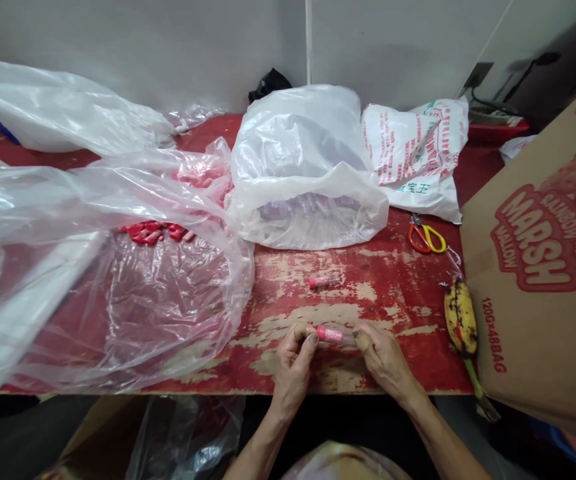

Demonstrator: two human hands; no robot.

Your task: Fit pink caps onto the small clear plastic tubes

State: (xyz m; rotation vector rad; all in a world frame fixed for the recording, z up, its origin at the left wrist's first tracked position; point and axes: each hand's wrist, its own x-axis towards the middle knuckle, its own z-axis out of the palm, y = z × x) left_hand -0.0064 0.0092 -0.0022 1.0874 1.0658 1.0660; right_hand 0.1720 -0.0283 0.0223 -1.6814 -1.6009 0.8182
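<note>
Between my two hands, above the front of the worn red table (368, 260), lies a small clear tube (337, 335) with a pink-red end and pale grains or a patterned part inside. My left hand (294, 363) pinches its pink end between thumb and fingers. At the clear end, the fingers of my right hand (384, 357) are closed on it. A second, similar pink-capped tube (324, 282) rests on the table just beyond. To the left, several small red plastic pieces (145, 232) show in a large clear plastic bag (178, 300).
A white plastic bag (298, 140) with purplish contents stands at the back, beside a printed white sack (413, 153). On the right are red-and-yellow-handled scissors (425, 239), a spotted banana (461, 317) and a large cardboard carton (528, 327). Another translucent bag (68, 110) lies back left.
</note>
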